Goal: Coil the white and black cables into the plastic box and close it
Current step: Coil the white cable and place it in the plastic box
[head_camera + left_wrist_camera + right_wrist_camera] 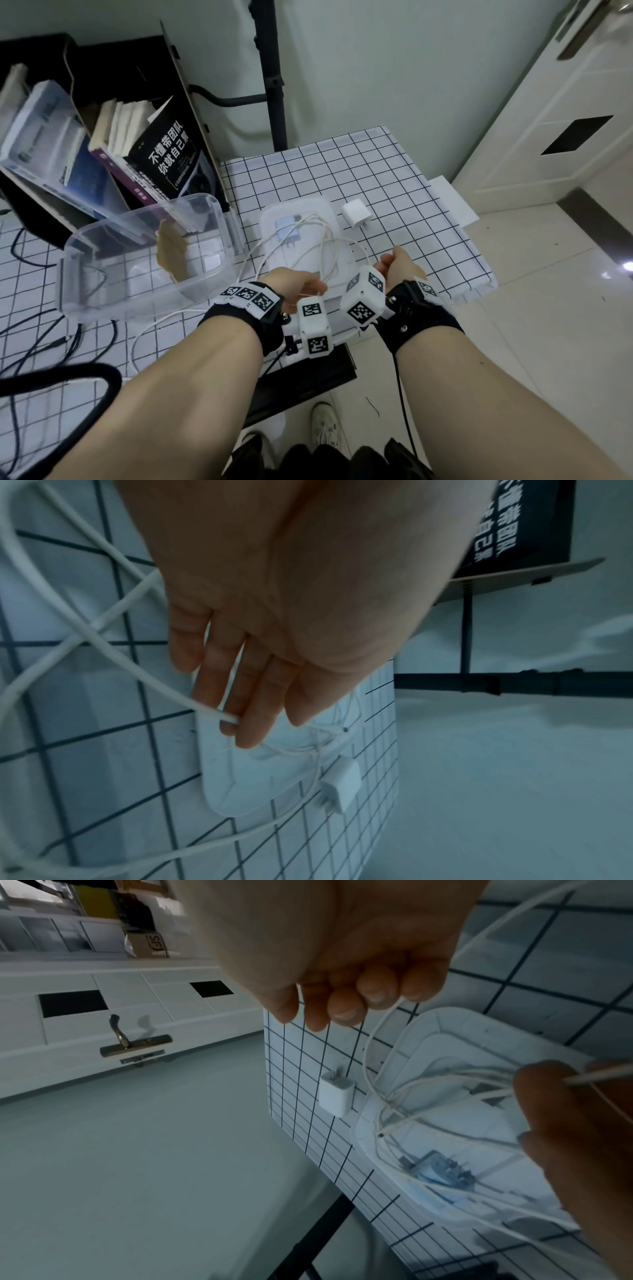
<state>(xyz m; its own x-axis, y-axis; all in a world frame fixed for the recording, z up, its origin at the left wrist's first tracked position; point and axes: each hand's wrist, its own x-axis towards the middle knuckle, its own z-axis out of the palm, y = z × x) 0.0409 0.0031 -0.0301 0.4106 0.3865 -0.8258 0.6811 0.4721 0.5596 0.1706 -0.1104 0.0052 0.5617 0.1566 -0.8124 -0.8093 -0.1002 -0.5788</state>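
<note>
Checked table fills the middle of the frame, with the clear plastic box sitting open at centre-left and its lid lying flat just right of it. The white cable is sprawled in loose loops over that lid, right ahead of both hands. Left hand pinches one strand, right hand is curled round another, so I'd guess the coil heads left into the box. Black cable: can't pick it out for sure.
</note>
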